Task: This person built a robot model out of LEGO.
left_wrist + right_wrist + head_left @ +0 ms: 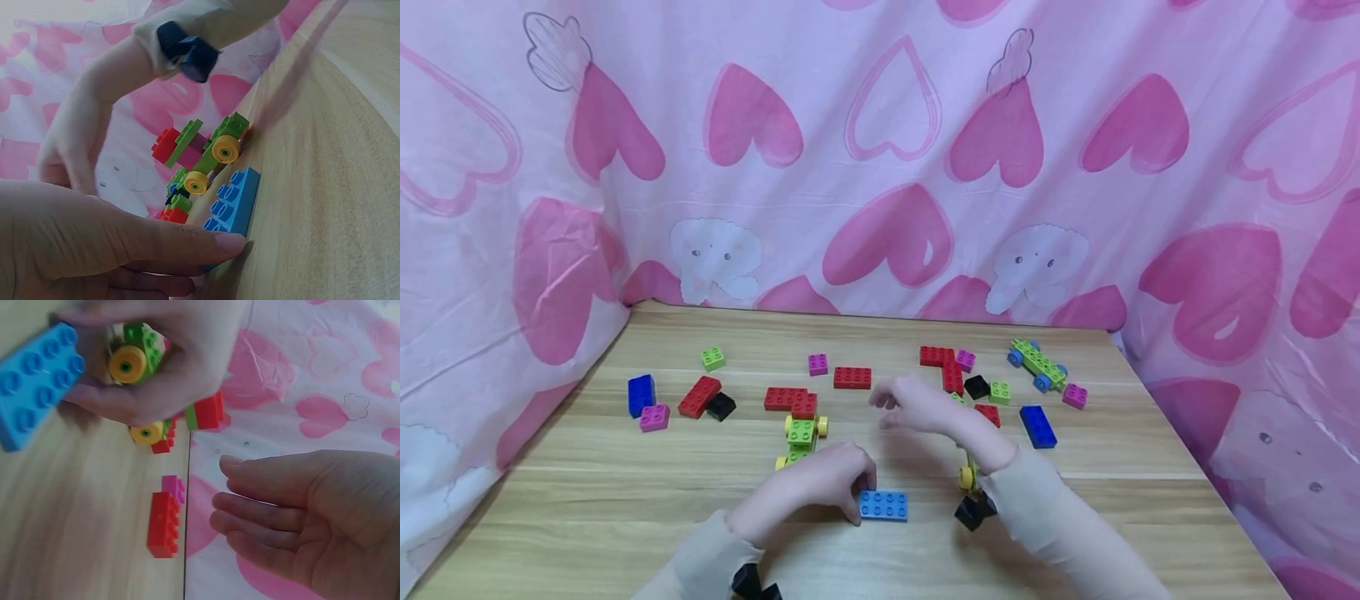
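Observation:
My left hand (823, 479) pinches the left end of a light blue eight-stud brick (883, 506) on the table's near middle. In the left wrist view, the thumb lies along the end of the brick (232, 203). Behind it and to the right, my right hand (917, 406) hovers over the table; its fingers, loosely bent, hold nothing in the right wrist view. Beside the left hand stands a green car base with yellow wheels (801, 433). A second yellow-wheeled vehicle (209, 156), stacked with pink, green and red bricks, is mostly hidden by the right forearm in the head view.
Red bricks (852, 377), dark blue bricks (1038, 427), pink bricks (654, 417), green bricks (712, 358) and black pieces (721, 407) lie scattered across the table (625, 517). A green base with blue wheels (1037, 364) stands far right. A heart-patterned pink curtain (880, 167) encloses the back and sides.

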A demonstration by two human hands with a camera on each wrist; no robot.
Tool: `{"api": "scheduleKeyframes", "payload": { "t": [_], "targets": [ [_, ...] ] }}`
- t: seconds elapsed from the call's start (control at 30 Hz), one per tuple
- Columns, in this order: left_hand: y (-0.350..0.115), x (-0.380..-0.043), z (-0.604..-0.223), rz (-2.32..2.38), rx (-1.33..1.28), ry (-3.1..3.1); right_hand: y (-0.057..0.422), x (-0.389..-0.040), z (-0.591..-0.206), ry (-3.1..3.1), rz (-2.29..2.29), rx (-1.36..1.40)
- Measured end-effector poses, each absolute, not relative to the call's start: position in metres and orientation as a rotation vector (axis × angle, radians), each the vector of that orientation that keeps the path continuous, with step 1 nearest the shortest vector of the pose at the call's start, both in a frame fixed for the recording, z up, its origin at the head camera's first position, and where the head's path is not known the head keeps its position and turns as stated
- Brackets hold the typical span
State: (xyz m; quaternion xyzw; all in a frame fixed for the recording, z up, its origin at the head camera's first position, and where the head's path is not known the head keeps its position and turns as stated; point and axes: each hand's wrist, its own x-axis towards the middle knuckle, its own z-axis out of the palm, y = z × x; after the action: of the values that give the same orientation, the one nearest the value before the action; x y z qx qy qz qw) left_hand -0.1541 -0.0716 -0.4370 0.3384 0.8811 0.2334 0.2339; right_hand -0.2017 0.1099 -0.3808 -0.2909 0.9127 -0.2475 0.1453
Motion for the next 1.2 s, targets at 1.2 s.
{"api": "scheduleKeyframes", "payload": {
  "t": [1.2],
  "targets": [
    [-0.072,-0.156,-0.441,0.623,0.949,2.431,0.075,-0.294,-0.44,2.705,-0.8,-0.676]
  ]
}}
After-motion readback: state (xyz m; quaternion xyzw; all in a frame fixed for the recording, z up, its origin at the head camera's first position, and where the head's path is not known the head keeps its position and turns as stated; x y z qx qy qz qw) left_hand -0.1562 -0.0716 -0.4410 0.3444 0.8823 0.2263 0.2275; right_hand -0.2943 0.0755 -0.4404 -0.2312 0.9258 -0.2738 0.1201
